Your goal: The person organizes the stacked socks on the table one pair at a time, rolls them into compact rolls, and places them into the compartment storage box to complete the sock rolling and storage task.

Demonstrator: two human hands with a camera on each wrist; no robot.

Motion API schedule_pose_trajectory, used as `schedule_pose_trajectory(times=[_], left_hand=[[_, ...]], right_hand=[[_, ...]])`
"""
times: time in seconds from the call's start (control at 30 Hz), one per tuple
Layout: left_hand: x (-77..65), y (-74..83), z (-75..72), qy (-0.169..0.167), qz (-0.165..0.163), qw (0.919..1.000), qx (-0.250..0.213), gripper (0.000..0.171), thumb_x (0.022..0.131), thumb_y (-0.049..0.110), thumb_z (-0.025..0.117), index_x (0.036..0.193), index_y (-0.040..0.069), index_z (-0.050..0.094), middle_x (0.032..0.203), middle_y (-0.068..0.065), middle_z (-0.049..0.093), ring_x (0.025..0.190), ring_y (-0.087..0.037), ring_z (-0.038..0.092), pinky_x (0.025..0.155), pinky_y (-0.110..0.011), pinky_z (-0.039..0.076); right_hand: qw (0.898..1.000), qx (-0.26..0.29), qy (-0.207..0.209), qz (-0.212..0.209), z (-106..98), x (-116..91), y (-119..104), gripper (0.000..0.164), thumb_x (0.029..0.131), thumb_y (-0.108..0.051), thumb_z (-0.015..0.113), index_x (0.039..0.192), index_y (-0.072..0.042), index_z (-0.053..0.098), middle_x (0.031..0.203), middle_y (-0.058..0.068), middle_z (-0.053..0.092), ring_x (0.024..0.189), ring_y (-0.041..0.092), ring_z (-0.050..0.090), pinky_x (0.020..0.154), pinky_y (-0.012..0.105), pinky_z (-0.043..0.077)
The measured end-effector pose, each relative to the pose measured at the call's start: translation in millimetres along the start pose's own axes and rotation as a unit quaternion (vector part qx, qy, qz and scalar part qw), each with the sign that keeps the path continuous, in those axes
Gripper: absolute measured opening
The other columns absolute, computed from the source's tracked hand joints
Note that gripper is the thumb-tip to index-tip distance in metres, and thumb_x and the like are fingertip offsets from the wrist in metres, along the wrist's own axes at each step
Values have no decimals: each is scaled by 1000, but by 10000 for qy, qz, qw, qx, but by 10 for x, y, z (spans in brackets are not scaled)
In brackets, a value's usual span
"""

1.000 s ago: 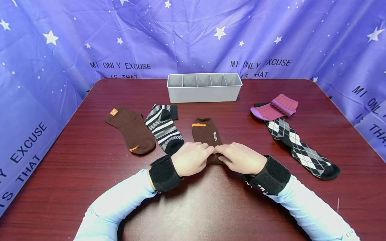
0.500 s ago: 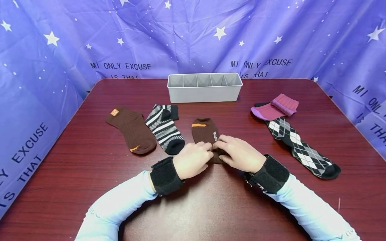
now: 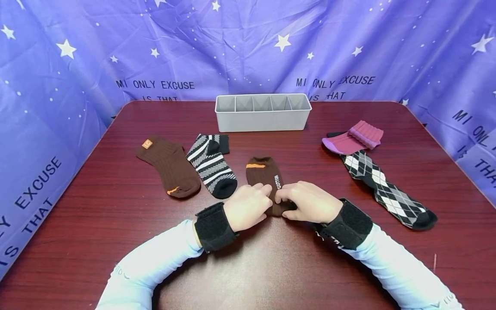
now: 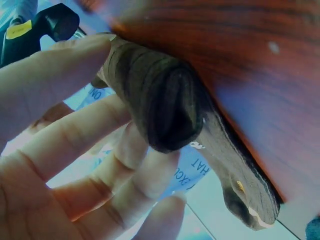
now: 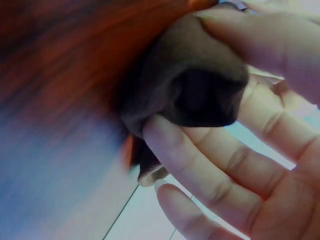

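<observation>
A brown sock with an orange toe stripe and white lettering lies at the middle of the table, toe pointing away from me. Its near end is rolled up into a thick tube. My left hand pinches the left side of that roll; in the left wrist view the rolled sock sits between thumb and fingers. On the other side my right hand holds the roll, and the right wrist view shows the thumb on top of the sock and fingers beneath its dark hollow end.
Left lie another brown sock and a black-and-white striped sock. To the right a pink sock overlaps an argyle sock. A grey box with several compartments stands at the back, before a starry purple curtain.
The middle brown sock has been drawn slightly toward me, and more of its lettering shows. My right fingers have shifted on the roll; my left hand has barely moved.
</observation>
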State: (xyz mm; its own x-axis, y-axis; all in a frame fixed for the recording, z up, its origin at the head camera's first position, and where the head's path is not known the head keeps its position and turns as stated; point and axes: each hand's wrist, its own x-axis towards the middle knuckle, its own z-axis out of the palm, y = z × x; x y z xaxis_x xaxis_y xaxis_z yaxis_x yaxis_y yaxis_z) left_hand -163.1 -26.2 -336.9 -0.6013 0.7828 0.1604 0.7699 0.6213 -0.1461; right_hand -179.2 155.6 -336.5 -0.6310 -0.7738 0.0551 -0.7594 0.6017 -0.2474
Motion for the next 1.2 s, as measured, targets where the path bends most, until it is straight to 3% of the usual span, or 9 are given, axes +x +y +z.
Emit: schedule_pose_trajectory(times=[0.13,0.3,0.53,0.77,1.0,1.2], left_hand=[[5,17,7,-15,-15,9999,112,8,65,25,67,69,19,66,75,2,53,68,-14,53,50,-26,43],[7,23,24,203,-9,9995,242,2,65,17,64,65,18,64,69,2,54,62,-13,53,47,-25,42],[-17,-13,28,481,61,9988,-115,19,66,13,61,84,14,55,66,3,57,58,-14,55,47,-26,42],[-42,-20,29,784,8,9969,-84,28,65,17,64,90,15,51,63,2,57,54,-13,56,43,-28,41],[-41,-23,33,562,-28,9984,-104,29,66,21,62,94,18,55,71,3,56,61,-14,55,46,-28,42],[-35,-13,26,461,-42,9989,-76,29,66,21,64,94,17,54,70,2,58,61,-15,56,47,-29,43]], right_hand=[[9999,79,-28,-102,-7,0,-4,14,66,-16,66,77,-18,57,71,-10,54,60,3,47,57,18,37],[9998,12,30,-210,-8,-1,-5,14,67,-17,66,77,-17,57,75,-9,53,62,5,47,59,20,38],[9995,-254,-167,-41,-13,-7,-18,36,59,-27,72,89,-16,56,85,-4,49,73,10,48,67,27,41],[9986,-418,29,-332,3,-11,17,27,70,-23,65,96,-17,61,86,-4,54,78,11,50,70,30,41],[9986,-399,78,-337,17,-11,18,9,75,-15,62,84,-14,59,76,-6,54,69,8,51,64,27,42],[9996,-194,-64,-196,18,-6,18,8,75,-11,61,82,-14,58,72,-7,55,66,7,52,62,26,42]])
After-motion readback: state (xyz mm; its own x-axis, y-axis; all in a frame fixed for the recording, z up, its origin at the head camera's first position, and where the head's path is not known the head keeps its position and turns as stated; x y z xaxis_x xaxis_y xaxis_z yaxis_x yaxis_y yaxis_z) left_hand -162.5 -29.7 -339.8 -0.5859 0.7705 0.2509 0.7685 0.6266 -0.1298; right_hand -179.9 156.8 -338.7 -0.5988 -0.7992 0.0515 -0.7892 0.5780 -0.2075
